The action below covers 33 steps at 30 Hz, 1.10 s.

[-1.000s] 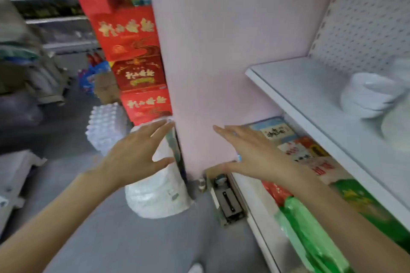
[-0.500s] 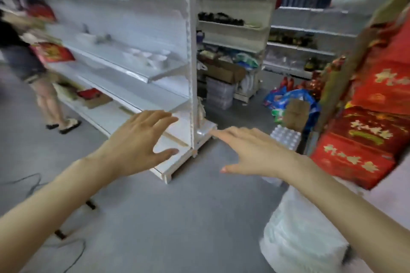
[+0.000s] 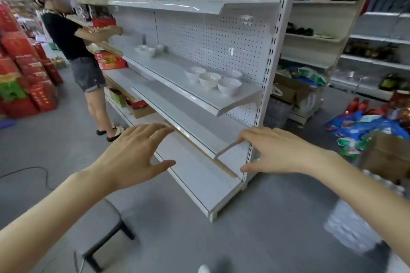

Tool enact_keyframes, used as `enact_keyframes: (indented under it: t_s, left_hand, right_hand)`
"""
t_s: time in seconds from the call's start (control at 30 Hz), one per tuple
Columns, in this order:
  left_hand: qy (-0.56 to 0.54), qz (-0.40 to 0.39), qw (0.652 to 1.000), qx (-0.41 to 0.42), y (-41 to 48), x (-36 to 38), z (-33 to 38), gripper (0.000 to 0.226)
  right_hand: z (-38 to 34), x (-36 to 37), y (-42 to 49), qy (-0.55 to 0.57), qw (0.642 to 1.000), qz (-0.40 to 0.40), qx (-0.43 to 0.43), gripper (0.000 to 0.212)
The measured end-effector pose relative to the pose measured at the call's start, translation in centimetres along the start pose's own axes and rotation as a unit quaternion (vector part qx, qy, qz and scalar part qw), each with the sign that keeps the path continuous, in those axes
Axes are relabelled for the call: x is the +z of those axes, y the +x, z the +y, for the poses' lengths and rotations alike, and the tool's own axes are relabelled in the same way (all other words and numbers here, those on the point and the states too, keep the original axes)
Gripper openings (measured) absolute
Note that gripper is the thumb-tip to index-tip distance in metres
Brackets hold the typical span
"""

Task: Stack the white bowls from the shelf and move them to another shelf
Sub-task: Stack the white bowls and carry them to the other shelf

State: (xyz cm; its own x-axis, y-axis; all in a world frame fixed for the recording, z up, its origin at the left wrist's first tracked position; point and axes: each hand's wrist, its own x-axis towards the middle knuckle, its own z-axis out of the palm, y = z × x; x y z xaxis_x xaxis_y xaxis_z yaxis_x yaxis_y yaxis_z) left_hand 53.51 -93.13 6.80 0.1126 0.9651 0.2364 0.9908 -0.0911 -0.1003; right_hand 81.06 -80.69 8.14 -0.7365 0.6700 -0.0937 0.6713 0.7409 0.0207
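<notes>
Both hands (image 3: pixel 135 155) outstretched, empty

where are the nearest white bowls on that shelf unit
In the head view, the nearest white bowls sit clustered at the right end of the middle shelf, before the pegboard, above the right hand.

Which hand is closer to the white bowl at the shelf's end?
Right. The right hand is below the white bowl, slightly right; the left hand is below, farther left.

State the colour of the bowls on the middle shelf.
The bowls are plain white; head view.
</notes>
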Motion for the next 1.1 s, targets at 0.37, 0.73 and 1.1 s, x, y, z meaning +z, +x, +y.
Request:
enact_keyframes:
  t_s: [0.37,0.73,1.1]
  left_hand:
    - [0.015,0.003,0.999,0.034,23.9,6.3,-15.7,0.080]
    - [-0.012,-0.019,0.987,0.160,44.9,17.0,-31.3,0.083]
    - [-0.149,-0.126,0.931,0.308,62.7,25.1,-38.2,0.107]
  right_hand:
    - [10.5,-1.6,25.8,0.037,0.998,-0.023,0.044,0.076]
    - [14.1,0.5,45.2,0.090,0.982,0.001,0.164,0.086]
    - [12.7,3.6,53.3,0.290,0.857,0.093,0.416,0.090]
